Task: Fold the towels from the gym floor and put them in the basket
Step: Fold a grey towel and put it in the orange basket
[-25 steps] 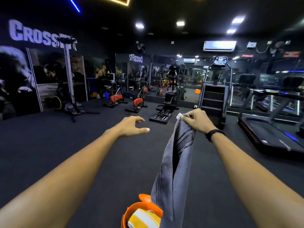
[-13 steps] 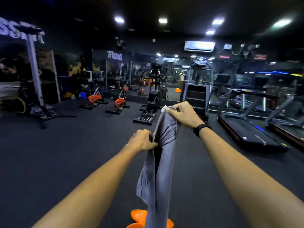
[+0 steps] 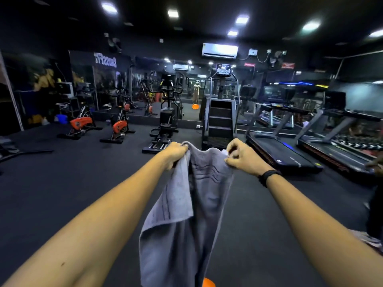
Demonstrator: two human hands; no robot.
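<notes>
Gripping the top edge of a grey towel (image 3: 186,214), both hands are held out in front at chest height, arms extended. Left hand (image 3: 176,153): fingers curled round the left top corner, fabric bunched in the fist. Right hand (image 3: 241,157): thumb and fingers pinch the right top corner; a black band (image 3: 268,177) sits on that wrist. The two hands are near each other, and the edge between them sags a little.

The towel hangs clear of the floor (image 3: 62,193), twisted lengthwise, the left half folded forward over the rest. Dark stripes run across it just under the right hand. Its lower end leaves the frame at 6 o'clock.

An orange basket (image 3: 208,283) rim shows at 6 o'clock, just right of the towel's lower end; its contents are out of view.

Further out: stair climber (image 3: 219,121) at 12 o'clock, directly behind the hands. Two treadmills (image 3: 279,150) at 2 to 3 o'clock. Elliptical (image 3: 165,125) at 11 o'clock, two orange bikes (image 3: 119,126) at 10 o'clock. Mirrors line the far wall; an air conditioner (image 3: 219,50) is mounted above them.
</notes>
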